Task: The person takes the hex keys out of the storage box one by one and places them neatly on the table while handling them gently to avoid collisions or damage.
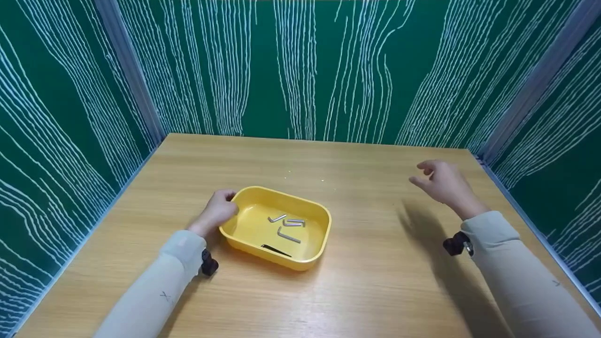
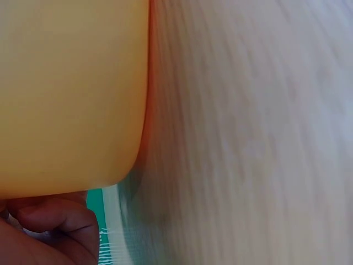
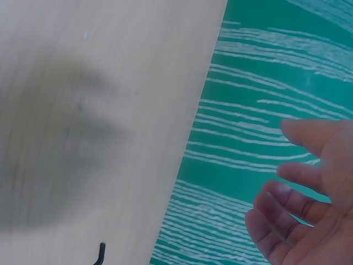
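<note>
A yellow plastic tray (image 1: 256, 225) sits on the wooden table, left of centre. My left hand (image 1: 217, 211) grips its left end at the rim; in the left wrist view the curled fingers (image 2: 66, 218) press against the tray's yellow wall (image 2: 71, 99). Inside lie several silver L-shaped hex keys (image 1: 288, 235) and one thin black piece (image 1: 276, 250) along the near wall. Well to the right, my right hand (image 1: 443, 183) hovers above the table with loosely bent fingers and holds nothing. The right wrist view shows its palm (image 3: 314, 237) bare.
Small pale specks (image 1: 322, 180) dot the table (image 1: 366, 225) behind the tray. Green walls (image 1: 263, 70) with white lines enclose the back and sides. A dark bent piece (image 3: 101, 254) shows at the bottom of the right wrist view; its kind is unclear.
</note>
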Available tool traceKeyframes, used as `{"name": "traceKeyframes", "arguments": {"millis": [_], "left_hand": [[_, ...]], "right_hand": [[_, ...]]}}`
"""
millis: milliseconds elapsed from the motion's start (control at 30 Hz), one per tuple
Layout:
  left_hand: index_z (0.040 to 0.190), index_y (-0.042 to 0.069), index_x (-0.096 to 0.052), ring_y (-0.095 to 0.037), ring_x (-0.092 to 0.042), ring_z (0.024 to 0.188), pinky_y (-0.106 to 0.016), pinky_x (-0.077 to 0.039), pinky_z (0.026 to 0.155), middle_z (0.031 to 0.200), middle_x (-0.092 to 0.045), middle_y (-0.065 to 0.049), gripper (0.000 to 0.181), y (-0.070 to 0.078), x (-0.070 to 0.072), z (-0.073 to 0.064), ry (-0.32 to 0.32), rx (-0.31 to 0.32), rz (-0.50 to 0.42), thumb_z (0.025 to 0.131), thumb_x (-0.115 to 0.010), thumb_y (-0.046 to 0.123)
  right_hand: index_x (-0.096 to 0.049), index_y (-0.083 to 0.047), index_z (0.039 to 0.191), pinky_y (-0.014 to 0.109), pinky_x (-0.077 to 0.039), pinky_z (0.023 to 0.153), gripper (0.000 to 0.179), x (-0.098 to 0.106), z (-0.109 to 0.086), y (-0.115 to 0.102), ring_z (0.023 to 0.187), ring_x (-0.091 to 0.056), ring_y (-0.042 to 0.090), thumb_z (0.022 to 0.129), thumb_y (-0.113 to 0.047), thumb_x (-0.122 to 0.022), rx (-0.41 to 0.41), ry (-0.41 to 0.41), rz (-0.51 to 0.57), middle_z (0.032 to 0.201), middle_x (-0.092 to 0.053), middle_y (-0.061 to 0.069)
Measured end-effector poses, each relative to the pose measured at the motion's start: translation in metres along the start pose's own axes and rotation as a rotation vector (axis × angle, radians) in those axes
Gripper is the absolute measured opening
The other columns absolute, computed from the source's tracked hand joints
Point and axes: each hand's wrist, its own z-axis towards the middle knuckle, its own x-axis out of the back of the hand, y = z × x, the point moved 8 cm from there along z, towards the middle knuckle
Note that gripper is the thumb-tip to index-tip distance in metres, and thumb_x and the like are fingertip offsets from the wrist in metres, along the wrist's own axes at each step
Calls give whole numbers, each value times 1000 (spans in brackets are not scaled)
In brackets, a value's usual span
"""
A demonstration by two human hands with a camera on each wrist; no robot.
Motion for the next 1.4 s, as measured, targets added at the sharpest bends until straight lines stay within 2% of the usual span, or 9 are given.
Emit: {"name": "traceKeyframes", "arguments": {"millis": [300, 500, 1100, 1400], "left_hand": [[126, -8, -71, -23, -60, 98, -26, -51, 84, 116, -69, -19, 44, 1, 0, 0, 4, -20, 6, 90, -46, -5], [131, -8, -69, -24, -61, 102, -28, -51, 88, 120, -69, -20, 47, 0, 0, 1, 1, -11, 6, 91, -45, -5], [135, -7, -68, -24, -60, 101, -29, -52, 89, 121, -68, -19, 52, -1, -1, 1, -17, 11, 8, 89, -45, -5], [130, -6, -69, -24, -60, 100, -29, -51, 88, 117, -68, -17, 47, -1, 0, 1, -5, 10, 33, 89, -46, -4]], "right_hand": [[-59, 7, 147, 64, -53, 98, 58, -5, 0, -29, 117, -59, 48, 105, -31, -71, 49, 0, 14, 139, -60, 36], [-61, 6, 145, 63, -54, 99, 56, -11, -2, -47, 119, -60, 48, 104, -29, -72, 89, 6, 27, 137, -62, 34], [-65, 4, 142, 63, -57, 101, 52, -28, -7, -80, 119, -65, 47, 101, -26, -77, 170, 6, 46, 134, -66, 30], [-66, 2, 143, 61, -57, 102, 53, -35, -10, -98, 121, -64, 45, 101, -26, -79, 192, -11, 57, 135, -66, 26]]}}
